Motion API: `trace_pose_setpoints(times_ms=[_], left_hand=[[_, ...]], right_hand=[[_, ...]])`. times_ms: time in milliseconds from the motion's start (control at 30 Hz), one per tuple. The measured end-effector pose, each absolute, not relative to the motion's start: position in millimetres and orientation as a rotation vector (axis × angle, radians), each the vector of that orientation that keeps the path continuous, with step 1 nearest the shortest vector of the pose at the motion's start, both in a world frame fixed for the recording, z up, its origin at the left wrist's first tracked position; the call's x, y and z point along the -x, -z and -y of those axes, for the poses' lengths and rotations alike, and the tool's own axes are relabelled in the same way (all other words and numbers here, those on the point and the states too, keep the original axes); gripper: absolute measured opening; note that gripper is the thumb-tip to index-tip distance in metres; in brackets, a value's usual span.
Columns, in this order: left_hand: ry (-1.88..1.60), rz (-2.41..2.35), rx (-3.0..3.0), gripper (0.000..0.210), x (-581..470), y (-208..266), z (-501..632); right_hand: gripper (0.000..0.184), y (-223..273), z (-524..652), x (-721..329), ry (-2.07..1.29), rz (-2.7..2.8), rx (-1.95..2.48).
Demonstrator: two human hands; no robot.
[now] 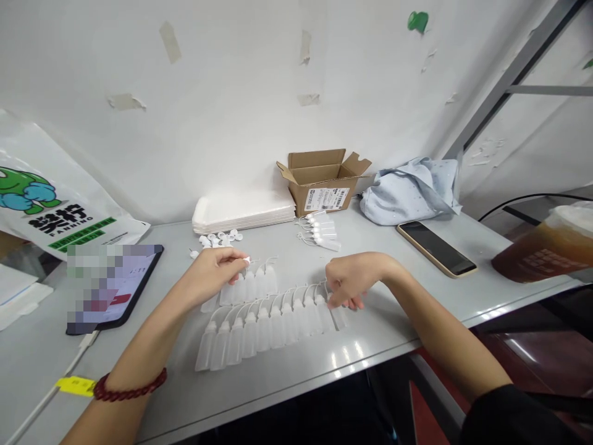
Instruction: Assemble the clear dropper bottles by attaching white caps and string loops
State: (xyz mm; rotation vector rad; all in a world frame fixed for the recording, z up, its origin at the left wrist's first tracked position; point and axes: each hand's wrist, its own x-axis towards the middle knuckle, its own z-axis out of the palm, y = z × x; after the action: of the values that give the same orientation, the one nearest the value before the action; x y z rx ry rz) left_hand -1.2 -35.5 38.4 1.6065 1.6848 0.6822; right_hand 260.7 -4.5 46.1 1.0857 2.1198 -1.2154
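Small translucent plastic dropper bottles (pixel 264 324) lie side by side in a long front row, thin curved tubes rising from their tops. Behind them is a shorter row of similar bottles (pixel 262 283). My left hand (pixel 215 272) is above that back row's left part, thumb and forefinger pinching a small white cap (pixel 247 261). At the front row's right end, my right hand (pixel 354 278) has its fingers curled closed around the top of the last bottle (pixel 340 318). That bottle's neck is hidden by the fingers.
Loose white caps (pixel 222 238) lie behind my left hand. More bottles (pixel 322 230) lie before an open cardboard box (pixel 324 185), beside stacked white envelopes (pixel 245 210). A phone (pixel 435 248), blue cloth bag (pixel 410 188) and drink cup (pixel 542 244) are right; a tablet (pixel 125 293) is left.
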Motion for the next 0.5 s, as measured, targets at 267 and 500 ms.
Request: trace_pose_setpoints(times_ms=[267,500], left_hand=[[-0.696,-1.580,-1.489,0.024,1.9,-32.1,35.4],[-0.721,-1.396,-1.332,0.021,-14.5,-28.9,43.8]], right_hand=[[0.025,-42.7,-4.9,-268.8,1.135,-2.180,-1.174],[0.019,-44.3,-11.5,-273.6,1.328,-2.698,-1.406]])
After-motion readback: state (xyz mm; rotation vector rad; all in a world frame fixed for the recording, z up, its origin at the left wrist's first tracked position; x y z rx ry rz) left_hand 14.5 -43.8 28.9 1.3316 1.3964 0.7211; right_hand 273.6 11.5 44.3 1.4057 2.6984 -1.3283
